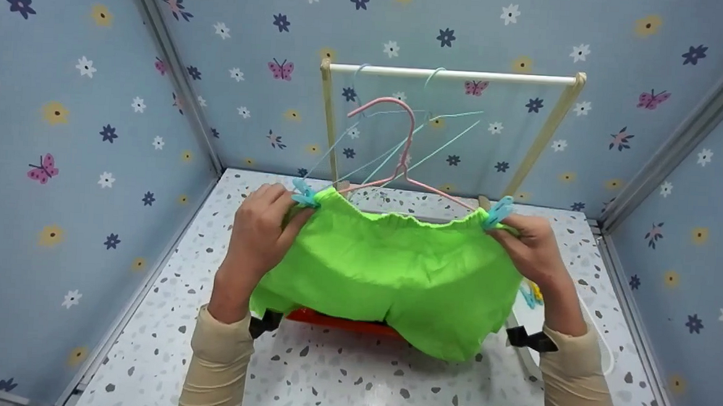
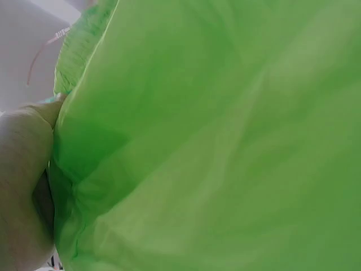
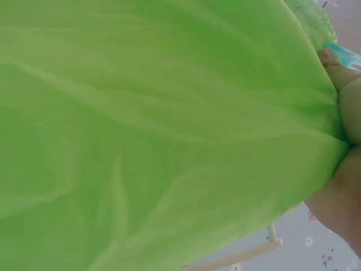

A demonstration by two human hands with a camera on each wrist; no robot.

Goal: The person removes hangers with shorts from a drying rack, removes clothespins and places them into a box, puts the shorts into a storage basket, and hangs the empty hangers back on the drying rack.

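Bright green shorts (image 1: 389,260) with a gathered elastic waistband hang spread out between my two hands. A pink hanger (image 1: 410,137) rises behind the waistband, its hook upward and its lower part hidden by the cloth. One light-blue clothespin (image 1: 304,194) clips the left end of the waistband, another clothespin (image 1: 499,213) the right end. My left hand (image 1: 260,225) pinches the left corner beside its clothespin, thumb in front. At the opposite corner my right hand (image 1: 531,246) grips the cloth just under the other clothespin. Green fabric (image 2: 214,141) fills most of both wrist views.
Behind the shorts stands a rack with a white bar (image 1: 455,75), where thin teal hangers (image 1: 443,114) hang. Something red (image 1: 337,321) shows below the shorts on the speckled table (image 1: 352,382). A white tray (image 1: 606,355) with clothespins (image 1: 528,296) lies partly behind my right forearm.
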